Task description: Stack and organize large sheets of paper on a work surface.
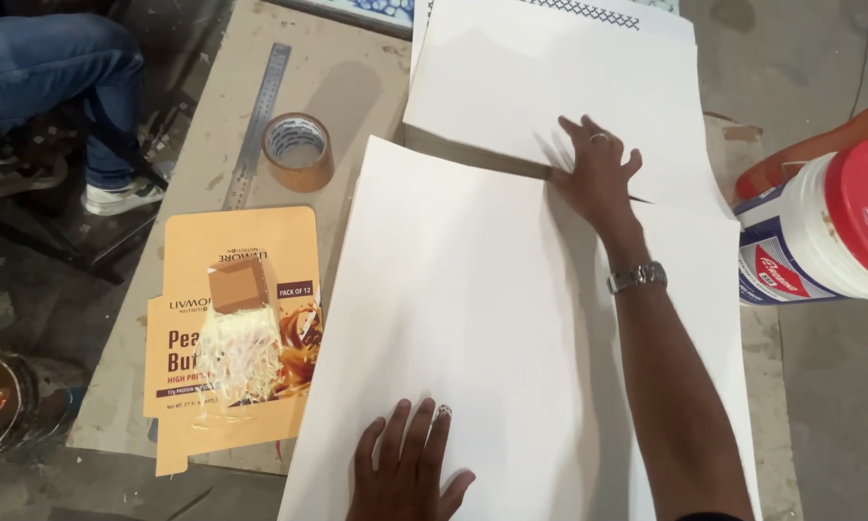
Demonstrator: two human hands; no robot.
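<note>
A large white sheet (463, 299) lies in front of me on a stack of similar sheets. My left hand (407, 473) presses flat on its near edge, fingers spread, a ring on one finger. My right hand (596, 169) reaches far forward and lies flat at the sheet's far edge, where it meets another white sheet (540, 87) beyond. A metal watch (637, 277) is on my right wrist. Neither hand grips anything.
Left of the sheets lie a flattened orange carton (231, 338) with a small brown block and stringy glue on it, a roll of brown tape (298, 150) and a steel ruler (257, 121). A white tub with a red lid (825, 232) stands at right. Another person's legs (58, 87) are at upper left.
</note>
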